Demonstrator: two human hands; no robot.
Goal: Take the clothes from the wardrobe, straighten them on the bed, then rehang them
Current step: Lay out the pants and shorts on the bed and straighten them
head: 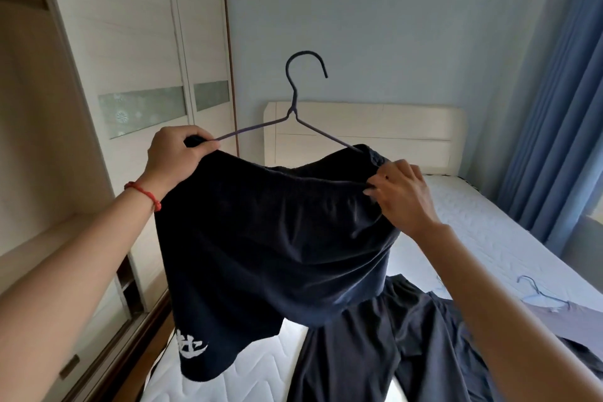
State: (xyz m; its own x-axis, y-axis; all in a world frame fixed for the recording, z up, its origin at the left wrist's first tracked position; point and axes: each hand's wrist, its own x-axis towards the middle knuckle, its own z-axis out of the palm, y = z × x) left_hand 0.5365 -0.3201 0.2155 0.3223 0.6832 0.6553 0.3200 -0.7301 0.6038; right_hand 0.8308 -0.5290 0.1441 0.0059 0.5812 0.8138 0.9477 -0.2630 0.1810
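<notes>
both hands (pixel 176 153) gripping hangered shorts (pixel 267 238)

A bed with a white quilted mattress (pixel 483 225) and a cream wooden headboard (pixel 391 134) runs away along the pale blue wall. On the near end lies a dark grey garment (pixel 391 352), spread in loose folds across the mattress. Just to its right lies a lighter grey garment (pixel 574 320) with a thin wire hanger (pixel 538 294) at its top edge, the hook resting on the bare mattress.
</notes>
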